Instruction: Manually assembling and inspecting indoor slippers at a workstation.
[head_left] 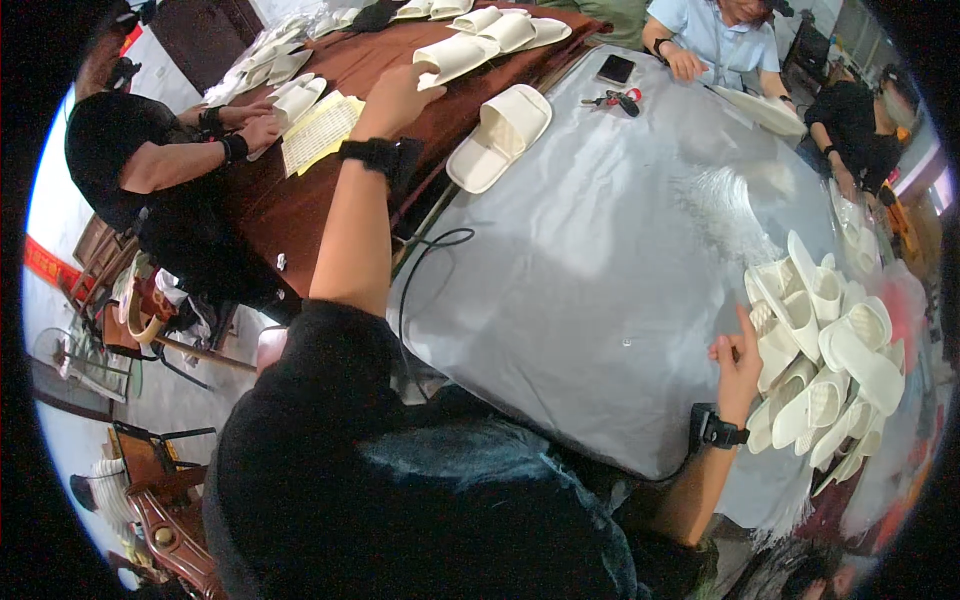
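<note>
Over the brown-covered table, my left hand (398, 98) reaches out and grips the near end of a cream slipper (458, 60). Another slipper (500, 138) lies alone at the edge of the grey-covered table (540, 270), closer to me. At the right, my right hand (736, 362) hovers by a heap of cream slippers (825, 350). Its index finger points out, the other fingers are partly bent, and I see nothing in it. Beyond the held slipper sit more cream slippers (513, 30).
A cable (405, 290) loops over the grey table's left edge. Keys (620, 101) and a phone (615, 69) lie at its far end. A person in black (140, 150) handles slippers beside yellow paper (320, 135). Another in light blue (720, 45) works opposite; a third (850, 130) sits far right.
</note>
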